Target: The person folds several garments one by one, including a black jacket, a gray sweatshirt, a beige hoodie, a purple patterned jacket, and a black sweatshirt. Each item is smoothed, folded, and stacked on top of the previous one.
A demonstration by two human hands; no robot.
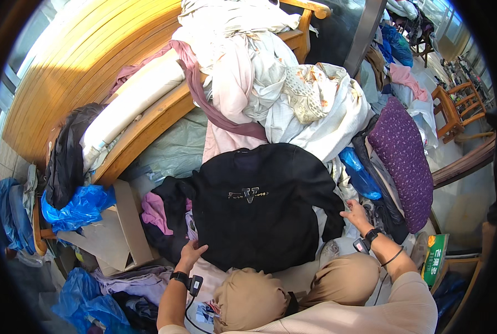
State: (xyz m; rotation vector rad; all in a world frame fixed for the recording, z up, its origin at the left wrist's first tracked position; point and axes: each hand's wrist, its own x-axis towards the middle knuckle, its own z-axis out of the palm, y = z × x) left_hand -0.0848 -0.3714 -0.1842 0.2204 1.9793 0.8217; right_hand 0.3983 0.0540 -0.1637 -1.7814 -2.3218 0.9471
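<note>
A black sweatshirt (256, 221) with lettering on its chest lies spread out before me, its neck opening away from me. My left hand (193, 254) is at its lower left edge, thumb on or just beside the fabric; whether it pinches the cloth is unclear. By the end of the sleeve on the right is my right hand (354, 214), fingers apart and holding nothing visible. The sleeve on the left lies folded over dark and pink clothes (156, 213). Beyond the neck are a pink cloth (225, 140) and a heap of white patterned fabric (315, 100).
A wooden bench (148, 129) curves along the back left, with a white roll (133, 106) on it. An opened cardboard box (135, 225) and blue plastic bags (79, 208) lie on the left. A purple floral cushion (403, 167) leans at the right, near a green carton (434, 259).
</note>
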